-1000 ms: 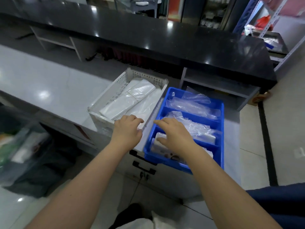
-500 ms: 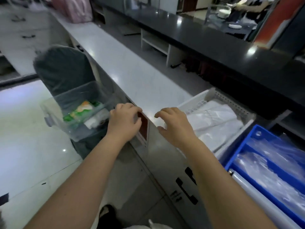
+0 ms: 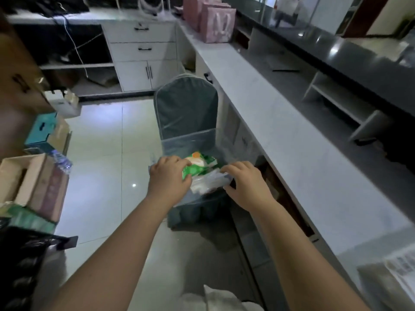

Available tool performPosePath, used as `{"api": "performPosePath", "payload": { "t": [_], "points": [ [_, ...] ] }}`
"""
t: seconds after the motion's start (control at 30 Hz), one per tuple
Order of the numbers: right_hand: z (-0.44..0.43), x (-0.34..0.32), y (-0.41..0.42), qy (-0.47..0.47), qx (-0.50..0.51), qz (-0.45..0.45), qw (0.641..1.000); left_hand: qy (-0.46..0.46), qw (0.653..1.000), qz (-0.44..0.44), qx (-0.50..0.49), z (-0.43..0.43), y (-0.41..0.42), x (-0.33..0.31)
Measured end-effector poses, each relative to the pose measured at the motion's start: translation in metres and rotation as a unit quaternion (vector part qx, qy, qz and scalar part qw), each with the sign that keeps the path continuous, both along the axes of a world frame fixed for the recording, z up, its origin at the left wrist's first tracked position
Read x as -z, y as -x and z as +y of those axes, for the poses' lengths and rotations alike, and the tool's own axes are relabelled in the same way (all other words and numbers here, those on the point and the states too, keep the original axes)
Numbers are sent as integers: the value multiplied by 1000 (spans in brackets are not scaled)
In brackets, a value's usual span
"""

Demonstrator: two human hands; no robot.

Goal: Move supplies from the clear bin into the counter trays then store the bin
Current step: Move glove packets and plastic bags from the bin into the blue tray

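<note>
Between the hands, on a chair (image 3: 186,108) seat, the clear bin (image 3: 190,141) is set. Its green packet (image 3: 198,167) is touched by the nearer left hand (image 3: 169,179), its clear bags (image 3: 207,184) by the right hand (image 3: 246,186). Fingers are bent; actual grips cannot be told.

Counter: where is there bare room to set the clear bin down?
The counter is bare from the pink bags down to the white tray at its near end. Floor tiles left of the chair are open too. Crowded: boxes stacked along the left.
</note>
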State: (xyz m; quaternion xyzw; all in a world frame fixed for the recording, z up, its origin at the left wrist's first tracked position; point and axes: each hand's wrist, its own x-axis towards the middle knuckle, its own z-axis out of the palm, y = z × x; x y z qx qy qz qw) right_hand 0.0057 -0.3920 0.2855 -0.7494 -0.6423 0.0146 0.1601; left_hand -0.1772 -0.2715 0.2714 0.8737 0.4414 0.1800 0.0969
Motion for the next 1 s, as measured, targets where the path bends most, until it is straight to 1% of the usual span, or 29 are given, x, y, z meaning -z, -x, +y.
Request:
{"api": "performPosePath", "payload": {
  "t": [0.23,0.47,0.6,0.73,0.87,1.0],
  "points": [
    [103,43,-38,55,1,44,998,68,997,12,-33,92,-18,51],
    [219,110,-99,132,-43,68,988,125,987,86,-44,176,-82,124],
    [276,145,-151,200,-49,96,974,212,964,151,-51,215,-125,164],
    [329,191,-191,254,-56,107,960,253,949,175,-69,253,-153,207],
    [366,246,-206,309,-47,129,941,287,933,203,-71,278,-173,257],
    [381,296,-211,337,-7,186,923,331,914,231,-52,287,-180,312]
  ]
}}
